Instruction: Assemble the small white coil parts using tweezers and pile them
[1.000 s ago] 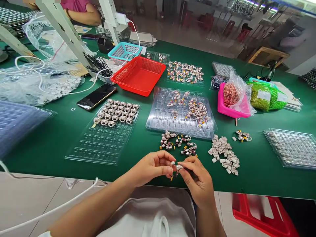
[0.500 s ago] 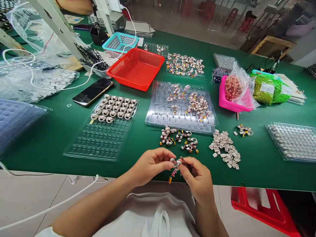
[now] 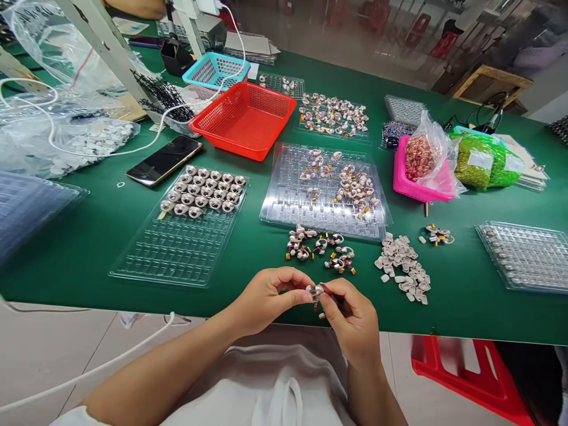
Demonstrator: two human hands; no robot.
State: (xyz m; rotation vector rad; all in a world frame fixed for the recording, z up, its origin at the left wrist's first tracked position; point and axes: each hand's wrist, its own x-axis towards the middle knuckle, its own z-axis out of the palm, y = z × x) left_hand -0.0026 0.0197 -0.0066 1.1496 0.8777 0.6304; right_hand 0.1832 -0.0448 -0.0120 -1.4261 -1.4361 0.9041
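At the table's near edge, my left hand pinches a small earbud part, silvery and beige with thin dark-red wires hanging below it. My right hand closes on its other side, thumb and fingers touching it. A thin dark strip, perhaps a tool, shows by the right fingers, but I cannot make out its kind. Just beyond the hands lie wired earbud parts with orange-yellow pieces. A heap of small beige covers is to their right.
A clear tray holds rows of silvery shells on the left. Another stacked tray carries loose earbud parts. Behind stand a red basket and a blue basket. A phone lies left; a pink basket stands right.
The earbud part has turned between my fingers; its orange-yellow piece, hanging below before, no longer shows clearly. Both hands keep their pinch in nearly the same place. The view has shifted slightly.
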